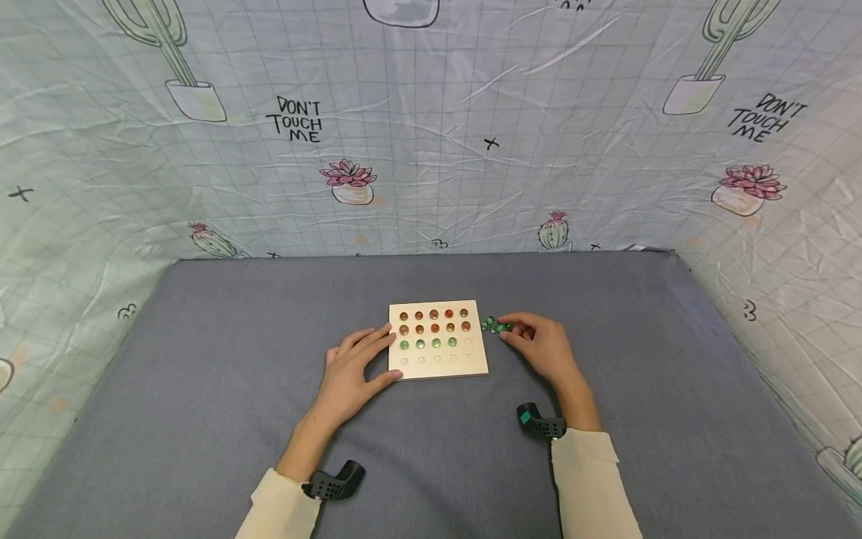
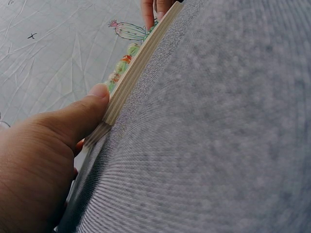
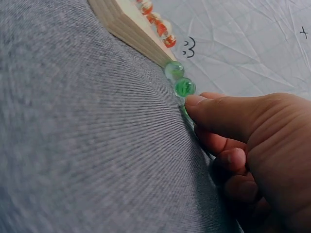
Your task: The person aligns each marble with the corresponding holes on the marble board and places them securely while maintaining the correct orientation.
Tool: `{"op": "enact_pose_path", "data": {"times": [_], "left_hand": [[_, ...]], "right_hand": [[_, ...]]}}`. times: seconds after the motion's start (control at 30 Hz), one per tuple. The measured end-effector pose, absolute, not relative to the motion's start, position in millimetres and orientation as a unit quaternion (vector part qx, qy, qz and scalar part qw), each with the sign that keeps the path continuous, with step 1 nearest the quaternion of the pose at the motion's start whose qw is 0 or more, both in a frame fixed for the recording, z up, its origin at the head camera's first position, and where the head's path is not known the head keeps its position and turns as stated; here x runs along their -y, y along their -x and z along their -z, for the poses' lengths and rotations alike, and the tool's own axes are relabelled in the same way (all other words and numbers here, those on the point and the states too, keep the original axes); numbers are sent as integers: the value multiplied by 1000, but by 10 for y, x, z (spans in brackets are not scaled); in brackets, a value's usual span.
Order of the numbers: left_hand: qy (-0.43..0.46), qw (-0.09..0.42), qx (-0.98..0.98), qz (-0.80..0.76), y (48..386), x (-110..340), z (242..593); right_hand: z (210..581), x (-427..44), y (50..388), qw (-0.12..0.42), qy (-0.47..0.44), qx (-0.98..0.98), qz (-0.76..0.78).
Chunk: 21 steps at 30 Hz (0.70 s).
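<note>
A pale wooden board (image 1: 438, 369) with rows of round hollows lies flat on the grey cloth. Orange-red marbles (image 1: 434, 328) fill its two far rows. Several green marbles (image 1: 420, 344) sit in the third row, whose rightmost hollow is bare, as is the nearest row. My left hand (image 1: 346, 378), fingers spread, rests on the board's left edge, thumb by the near corner. Right of the board, loose green marbles (image 1: 491, 324) are clustered against its edge. There my right hand (image 1: 542, 348) pinches a green marble, mostly hidden between thumb and index finger; two others (image 3: 184, 87) show beyond the thumb.
Grey cloth (image 1: 236, 359) covers the table around the board. A light grid-patterned sheet (image 1: 431, 150) with cactus drawings hangs behind and at both sides. Black wrist devices (image 1: 337, 481) sit on both wrists, below cream sleeves (image 1: 592, 479).
</note>
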<state>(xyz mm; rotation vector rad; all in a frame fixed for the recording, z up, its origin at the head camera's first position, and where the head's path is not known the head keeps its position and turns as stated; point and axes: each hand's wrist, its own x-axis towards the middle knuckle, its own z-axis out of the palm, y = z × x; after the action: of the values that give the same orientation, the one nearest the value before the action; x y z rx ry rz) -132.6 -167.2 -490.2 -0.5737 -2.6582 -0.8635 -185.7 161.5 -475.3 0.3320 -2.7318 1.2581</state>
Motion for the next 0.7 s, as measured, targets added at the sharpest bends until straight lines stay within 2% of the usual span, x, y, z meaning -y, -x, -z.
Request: {"op": "enact_pose_path", "data": {"times": [0.7], "left_hand": [[194, 125, 924, 304, 1330, 1686, 4865]], "right_hand": [[4739, -1603, 1862, 72, -124, 902, -406]]}}
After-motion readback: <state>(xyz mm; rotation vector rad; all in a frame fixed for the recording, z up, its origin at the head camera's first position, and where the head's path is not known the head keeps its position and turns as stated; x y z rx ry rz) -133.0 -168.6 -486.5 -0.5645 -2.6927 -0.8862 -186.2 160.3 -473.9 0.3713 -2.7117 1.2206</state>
